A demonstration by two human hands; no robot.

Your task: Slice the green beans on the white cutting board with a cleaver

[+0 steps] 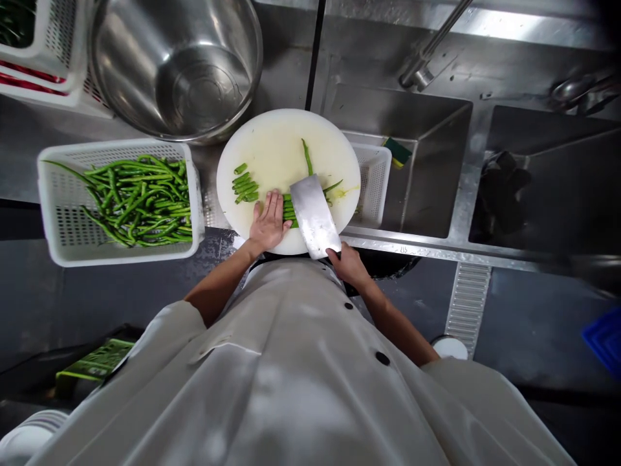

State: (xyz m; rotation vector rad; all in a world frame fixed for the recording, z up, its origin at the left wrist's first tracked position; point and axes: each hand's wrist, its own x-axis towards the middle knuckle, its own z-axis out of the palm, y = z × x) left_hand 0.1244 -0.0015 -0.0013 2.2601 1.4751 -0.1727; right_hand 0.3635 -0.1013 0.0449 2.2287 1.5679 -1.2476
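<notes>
Your left hand [268, 223] lies flat, fingers extended, on the beans [288, 206]; your right hand [349, 264] clasps the cleaver [315, 217], its blade just right of your left.

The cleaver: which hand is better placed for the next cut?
The right hand, I'd say: it grips the cleaver, which is over part of the green beans. The left hand rests on the beans beside it, holding no tool.
</notes>
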